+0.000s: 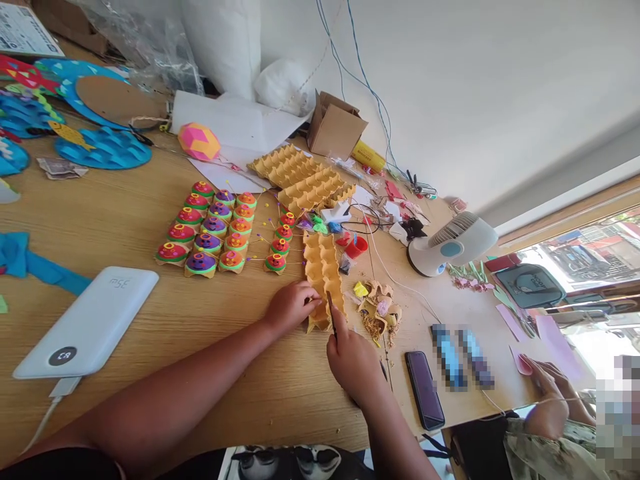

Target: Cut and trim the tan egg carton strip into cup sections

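A strip of yellow-brown egg carton (324,260) lies lengthwise on the table in front of me. My left hand (295,307) is closed on its near left edge, fingers curled. In my right hand (353,360) is a slim dark knife (331,310), its tip over the carton's cups; whether it touches the cardboard I cannot tell. Left of the strip stand rows of painted carton cups: red ones (181,232), purple ones (207,241) and orange ones (239,225). A shorter red-and-green row (279,247) sits nearest the strip.
Carton scraps (380,307) and crumbs lie right of the strip. Behind are larger egg cartons (295,170), a red cup (356,247) and a small fan (453,243). A phone (424,390) and power bank (87,323) flank my arms. Another person's hands (550,387) hold pink paper.
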`<state>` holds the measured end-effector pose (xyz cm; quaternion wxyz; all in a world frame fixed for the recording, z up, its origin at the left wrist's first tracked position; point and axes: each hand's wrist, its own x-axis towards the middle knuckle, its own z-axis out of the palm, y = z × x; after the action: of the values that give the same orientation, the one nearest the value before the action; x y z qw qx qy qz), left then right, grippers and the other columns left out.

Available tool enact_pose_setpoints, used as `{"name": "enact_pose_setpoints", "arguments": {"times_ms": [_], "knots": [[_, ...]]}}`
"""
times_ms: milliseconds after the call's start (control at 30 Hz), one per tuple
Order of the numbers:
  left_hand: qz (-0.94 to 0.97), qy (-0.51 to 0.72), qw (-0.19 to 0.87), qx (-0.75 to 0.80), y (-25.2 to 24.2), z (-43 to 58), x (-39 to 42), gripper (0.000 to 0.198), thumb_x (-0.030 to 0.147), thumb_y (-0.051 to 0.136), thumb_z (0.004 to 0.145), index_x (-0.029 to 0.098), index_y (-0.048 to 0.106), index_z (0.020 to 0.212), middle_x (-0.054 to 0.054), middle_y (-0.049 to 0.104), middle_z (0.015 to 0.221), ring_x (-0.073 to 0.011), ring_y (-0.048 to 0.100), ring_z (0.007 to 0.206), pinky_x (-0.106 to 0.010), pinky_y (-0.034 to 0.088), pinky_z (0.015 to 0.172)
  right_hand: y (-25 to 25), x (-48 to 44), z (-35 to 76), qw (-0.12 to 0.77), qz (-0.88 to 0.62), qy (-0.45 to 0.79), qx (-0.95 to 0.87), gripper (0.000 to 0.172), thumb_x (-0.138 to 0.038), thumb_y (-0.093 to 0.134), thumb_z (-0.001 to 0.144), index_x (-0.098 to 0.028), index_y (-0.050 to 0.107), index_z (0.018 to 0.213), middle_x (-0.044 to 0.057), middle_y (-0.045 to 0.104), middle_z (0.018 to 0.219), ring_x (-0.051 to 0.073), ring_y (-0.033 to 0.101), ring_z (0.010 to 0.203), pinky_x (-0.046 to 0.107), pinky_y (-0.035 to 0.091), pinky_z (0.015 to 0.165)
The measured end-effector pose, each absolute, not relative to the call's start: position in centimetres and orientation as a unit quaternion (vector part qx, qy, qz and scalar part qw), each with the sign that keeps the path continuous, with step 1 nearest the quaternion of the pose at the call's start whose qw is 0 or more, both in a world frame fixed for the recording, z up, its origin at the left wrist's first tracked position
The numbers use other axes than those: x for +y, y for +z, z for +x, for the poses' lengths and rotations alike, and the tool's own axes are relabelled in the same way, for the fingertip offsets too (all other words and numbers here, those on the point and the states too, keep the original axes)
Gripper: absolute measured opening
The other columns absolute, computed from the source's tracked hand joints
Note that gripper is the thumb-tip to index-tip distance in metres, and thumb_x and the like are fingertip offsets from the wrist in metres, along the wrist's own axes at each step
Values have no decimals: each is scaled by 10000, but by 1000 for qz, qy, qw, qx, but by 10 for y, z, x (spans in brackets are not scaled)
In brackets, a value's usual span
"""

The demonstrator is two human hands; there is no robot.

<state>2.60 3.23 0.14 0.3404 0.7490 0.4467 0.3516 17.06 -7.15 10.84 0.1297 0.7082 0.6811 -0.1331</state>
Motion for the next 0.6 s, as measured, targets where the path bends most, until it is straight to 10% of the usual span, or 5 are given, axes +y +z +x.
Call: {"name": "enact_pose_setpoints", "arguments": {"times_ms": [600], "knots": [[756,348,337,440,-1,27,33,128,294,670,907,212,741,839,-17,724,899,-174,645,869,-276,453,783,106,-72,170,134,709,-151,675,614,-235,336,980,-175,268,1587,117,765,1027,257,727,872,309,443,713]]}}
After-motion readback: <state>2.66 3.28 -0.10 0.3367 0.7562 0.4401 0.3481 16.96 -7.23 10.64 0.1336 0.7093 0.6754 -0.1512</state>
